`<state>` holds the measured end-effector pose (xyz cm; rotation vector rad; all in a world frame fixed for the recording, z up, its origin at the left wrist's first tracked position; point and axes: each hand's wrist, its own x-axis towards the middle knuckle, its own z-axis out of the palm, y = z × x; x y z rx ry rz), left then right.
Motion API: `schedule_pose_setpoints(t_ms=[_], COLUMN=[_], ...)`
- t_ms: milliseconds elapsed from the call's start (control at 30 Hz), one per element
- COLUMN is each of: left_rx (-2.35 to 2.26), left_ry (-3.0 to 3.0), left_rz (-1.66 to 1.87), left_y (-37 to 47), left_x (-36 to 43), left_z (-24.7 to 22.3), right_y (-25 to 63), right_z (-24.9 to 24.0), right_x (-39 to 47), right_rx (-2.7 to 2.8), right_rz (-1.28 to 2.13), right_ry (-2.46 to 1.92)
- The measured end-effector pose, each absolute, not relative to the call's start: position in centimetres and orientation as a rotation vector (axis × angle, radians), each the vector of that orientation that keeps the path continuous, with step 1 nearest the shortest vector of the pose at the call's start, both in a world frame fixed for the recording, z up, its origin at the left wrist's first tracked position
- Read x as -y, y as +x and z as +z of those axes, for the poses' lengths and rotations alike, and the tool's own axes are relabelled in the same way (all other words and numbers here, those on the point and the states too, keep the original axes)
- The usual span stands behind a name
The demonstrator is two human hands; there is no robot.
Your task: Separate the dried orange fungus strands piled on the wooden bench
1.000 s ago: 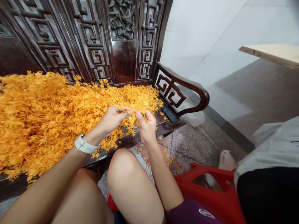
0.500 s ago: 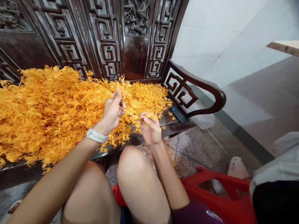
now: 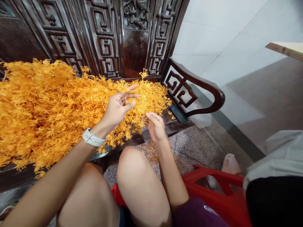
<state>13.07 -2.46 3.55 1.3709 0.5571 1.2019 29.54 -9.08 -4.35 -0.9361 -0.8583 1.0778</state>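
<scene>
A large heap of orange plastic-looking sprigs (image 3: 54,107) covers the dark wooden bench. My left hand (image 3: 118,107), with a pale watch strap (image 3: 93,138) on the wrist, is over the heap's right part. Its fingers curl loosely round the stem of one orange sprig (image 3: 143,74), whose tip stands up beyond the fingertips. Lower and to the right, my right hand (image 3: 155,124) is closed in a pinch near the bench's front edge. What lies between its thumb and fingers is too small to make out.
A dark phone (image 3: 178,113) lies on the bench by the curved armrest (image 3: 219,97). Behind rises the carved backrest (image 3: 134,50). A red plastic stool (image 3: 213,186) stands at lower right, near a person's foot (image 3: 231,164). Orange bits lie on the floor (image 3: 187,142).
My left hand has turned and its fingers have spread forward, with the sprig now raised at its fingertips. My right hand has closed more and no longer shows an orange piece. The view has shifted slightly.
</scene>
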Motion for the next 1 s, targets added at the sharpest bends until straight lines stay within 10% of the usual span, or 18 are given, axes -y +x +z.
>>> schedule_pose_setpoints(t_ms=[1000], left_rx=[-0.79], left_ry=[1.61], left_rz=[0.977], left_y=[15.7], left_x=[5.0], left_z=[2.6], right_y=[28.9], right_z=[-2.0], right_x=[10.5], right_rx=[1.132], right_rz=[0.583], right_ry=[-1.155])
